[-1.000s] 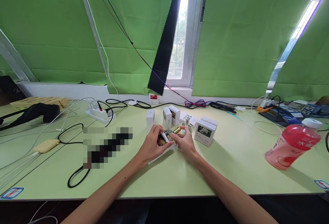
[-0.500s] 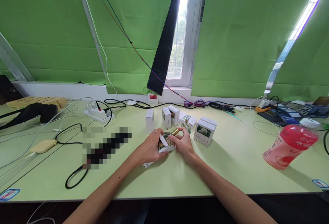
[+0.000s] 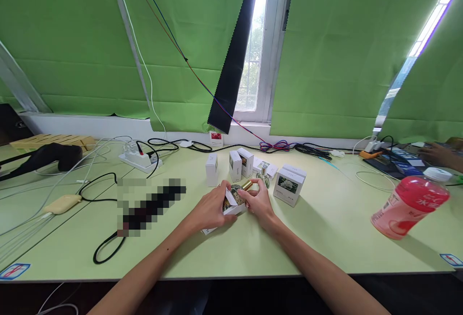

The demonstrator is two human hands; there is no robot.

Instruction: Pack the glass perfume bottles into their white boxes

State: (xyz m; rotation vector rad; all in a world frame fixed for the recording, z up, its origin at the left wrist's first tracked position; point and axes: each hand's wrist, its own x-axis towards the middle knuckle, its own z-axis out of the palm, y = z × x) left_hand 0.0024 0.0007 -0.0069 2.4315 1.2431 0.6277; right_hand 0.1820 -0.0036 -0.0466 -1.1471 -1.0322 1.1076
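My left hand is wrapped round a small white box with its end open, tilted just above the table. At that open end, my right hand pinches a glass perfume bottle with a gold cap. The bottle's body is partly hidden by the box and my fingers, so how deep it sits cannot be made out. Under my left wrist shows the white edge of a box or flap. Just behind my right hand stands another clear perfume bottle. To its right is an upright white box with a flower picture.
Several small white boxes stand behind my hands, and one lies flat. A pink drink bottle leans at the right. Cables and a power strip run along the back. A co-worker's hand is at the far right.
A co-worker's hand has come in at the far right edge. My own hands, the box and the perfume bottle have hardly moved.
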